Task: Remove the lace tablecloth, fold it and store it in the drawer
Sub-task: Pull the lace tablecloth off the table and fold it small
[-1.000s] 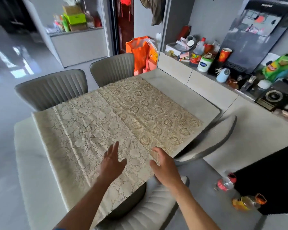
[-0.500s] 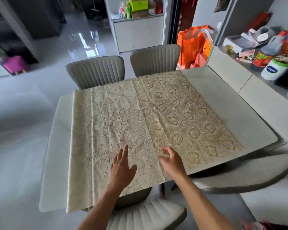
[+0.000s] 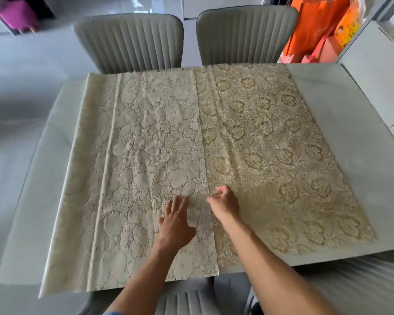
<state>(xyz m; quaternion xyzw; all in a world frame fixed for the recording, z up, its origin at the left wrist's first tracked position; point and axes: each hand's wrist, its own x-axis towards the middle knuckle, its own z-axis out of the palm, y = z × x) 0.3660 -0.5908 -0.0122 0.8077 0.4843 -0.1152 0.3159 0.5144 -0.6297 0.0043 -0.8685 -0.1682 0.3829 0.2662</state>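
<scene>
I am resting my left hand (image 3: 176, 220) flat, fingers straight and spread, on the lace tablecloth (image 3: 159, 155), probably to pin the paler, doubled layer so it stays put. Just beside it, my right hand (image 3: 224, 202) is curling its fingers, seemingly pinching the long fold edge that runs away from both hands. The cloth is lying across the table (image 3: 362, 178), partly folded: openwork floral lace, cream under my left hand, yellower and thinner beyond my right. Past my fingertips, two ribbed grey chairs (image 3: 246, 35) are standing tucked in.
</scene>
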